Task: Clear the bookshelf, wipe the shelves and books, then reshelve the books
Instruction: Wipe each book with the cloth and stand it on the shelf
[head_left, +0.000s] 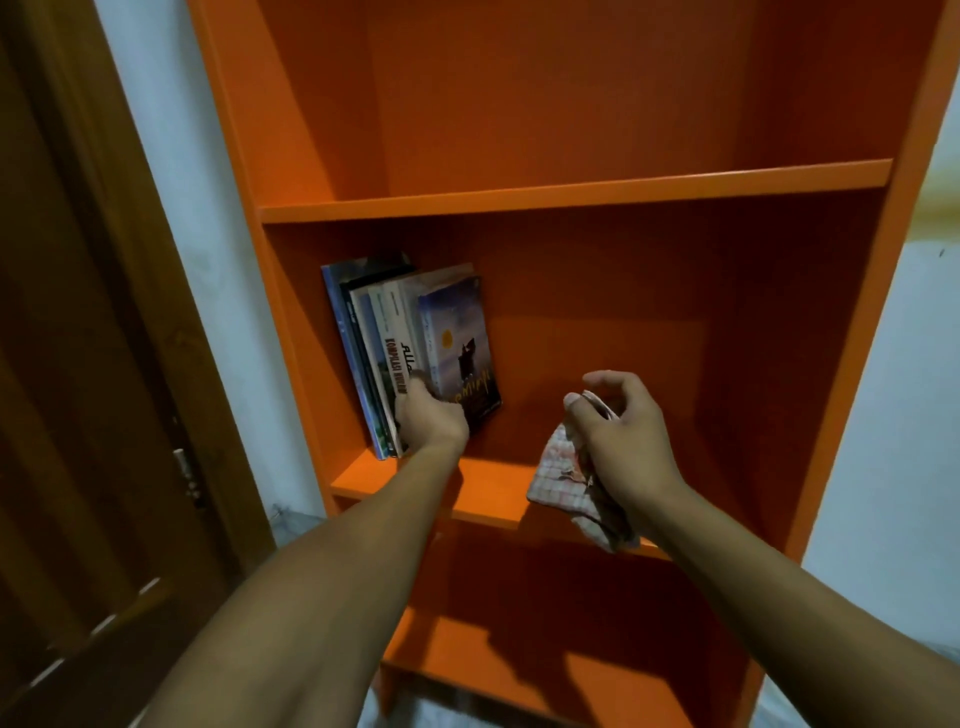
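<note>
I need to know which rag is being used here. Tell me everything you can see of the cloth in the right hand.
The cloth is a light, checked fabric with reddish lines on a pale ground, soft and crumpled. The right hand bunches it, a corner pinched between thumb and fingers, while the rest hangs down over the front edge of the middle shelf of the orange bookshelf. It is apart from the books.
</note>
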